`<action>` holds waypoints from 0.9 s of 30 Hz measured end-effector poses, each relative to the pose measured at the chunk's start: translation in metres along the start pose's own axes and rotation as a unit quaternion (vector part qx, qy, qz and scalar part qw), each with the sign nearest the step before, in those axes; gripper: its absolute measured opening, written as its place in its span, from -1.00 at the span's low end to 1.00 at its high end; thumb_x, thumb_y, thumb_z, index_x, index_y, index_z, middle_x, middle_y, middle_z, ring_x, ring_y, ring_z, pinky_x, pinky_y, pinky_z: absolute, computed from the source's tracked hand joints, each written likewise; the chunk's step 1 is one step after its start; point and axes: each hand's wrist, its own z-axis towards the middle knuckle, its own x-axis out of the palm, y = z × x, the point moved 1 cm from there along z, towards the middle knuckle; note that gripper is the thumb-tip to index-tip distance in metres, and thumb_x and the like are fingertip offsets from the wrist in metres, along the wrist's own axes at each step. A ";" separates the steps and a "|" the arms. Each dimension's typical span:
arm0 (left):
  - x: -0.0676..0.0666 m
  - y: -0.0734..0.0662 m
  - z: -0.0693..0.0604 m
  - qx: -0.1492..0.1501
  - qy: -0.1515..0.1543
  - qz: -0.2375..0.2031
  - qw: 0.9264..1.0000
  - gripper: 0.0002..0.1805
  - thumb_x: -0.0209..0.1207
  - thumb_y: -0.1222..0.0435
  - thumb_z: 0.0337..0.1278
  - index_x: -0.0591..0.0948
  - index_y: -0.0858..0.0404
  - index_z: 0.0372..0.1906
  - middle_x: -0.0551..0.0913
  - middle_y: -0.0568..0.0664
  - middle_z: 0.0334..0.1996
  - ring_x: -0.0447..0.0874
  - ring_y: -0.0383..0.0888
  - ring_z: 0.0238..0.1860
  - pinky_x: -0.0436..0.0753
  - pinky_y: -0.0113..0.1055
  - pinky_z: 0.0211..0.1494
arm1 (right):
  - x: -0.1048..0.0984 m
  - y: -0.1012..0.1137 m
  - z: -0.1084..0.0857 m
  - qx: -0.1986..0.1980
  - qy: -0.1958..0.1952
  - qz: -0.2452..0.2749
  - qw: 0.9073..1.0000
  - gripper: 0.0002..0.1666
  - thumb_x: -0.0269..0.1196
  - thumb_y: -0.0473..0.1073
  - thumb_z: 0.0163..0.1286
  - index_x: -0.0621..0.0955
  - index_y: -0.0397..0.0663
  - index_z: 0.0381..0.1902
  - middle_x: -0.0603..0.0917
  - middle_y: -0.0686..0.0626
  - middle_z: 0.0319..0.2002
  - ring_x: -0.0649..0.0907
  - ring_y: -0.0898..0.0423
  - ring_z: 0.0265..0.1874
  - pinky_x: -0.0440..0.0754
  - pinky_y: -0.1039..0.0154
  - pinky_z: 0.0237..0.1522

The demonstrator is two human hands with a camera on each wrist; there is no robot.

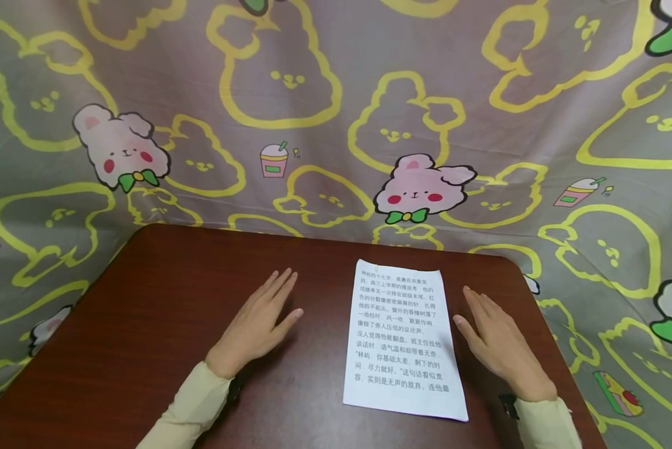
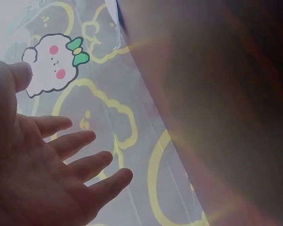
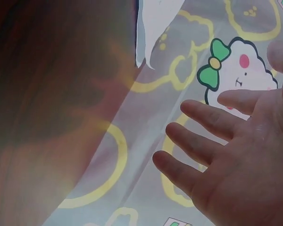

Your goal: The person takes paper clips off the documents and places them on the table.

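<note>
Printed sheets of paper [image 1: 400, 349], covered in lines of Chinese text, lie on the brown table [image 1: 145, 312] in the head view. To their left is my left hand [image 1: 257, 321], apart from the paper, its fingers extended and holding nothing. On the other side, my right hand [image 1: 499, 343] is held close to the paper's right edge, also with straight fingers and nothing in it. Both wrist views show the palms with fingers spread loosely. A piece of the white paper [image 3: 155, 28] appears at the top of the right wrist view.
A grey curtain [image 1: 325, 143] with yellow outlines and cartoon rabbits hangs behind the table and along its sides. The table's back edge runs close against it. Dark bands with small devices [image 1: 508, 405] sit at the wrists by the light sleeves [image 1: 196, 399].
</note>
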 end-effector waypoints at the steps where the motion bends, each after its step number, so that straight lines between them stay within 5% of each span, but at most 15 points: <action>1: 0.000 0.000 0.000 0.001 0.000 -0.003 1.000 -0.18 0.10 -0.07 0.54 0.18 0.26 0.65 0.16 0.18 0.66 0.09 0.23 0.67 0.29 0.25 0.59 | 0.000 0.000 0.000 0.002 0.001 0.001 1.000 -0.18 0.08 0.13 0.64 0.24 -0.33 0.58 0.36 -0.45 0.50 0.35 -0.52 0.45 0.29 -0.45 0.39; 27: 0.004 -0.007 -0.001 -0.006 0.035 -0.073 0.997 -0.18 0.15 -0.05 0.51 0.20 0.26 0.64 0.32 0.15 0.60 0.34 0.17 0.58 0.38 0.17 0.55 | 0.011 0.006 0.004 0.044 0.055 -0.017 0.997 -0.07 0.31 0.01 0.47 0.23 -0.33 0.58 0.47 -0.49 0.39 0.48 -0.48 0.35 0.45 -0.46 0.27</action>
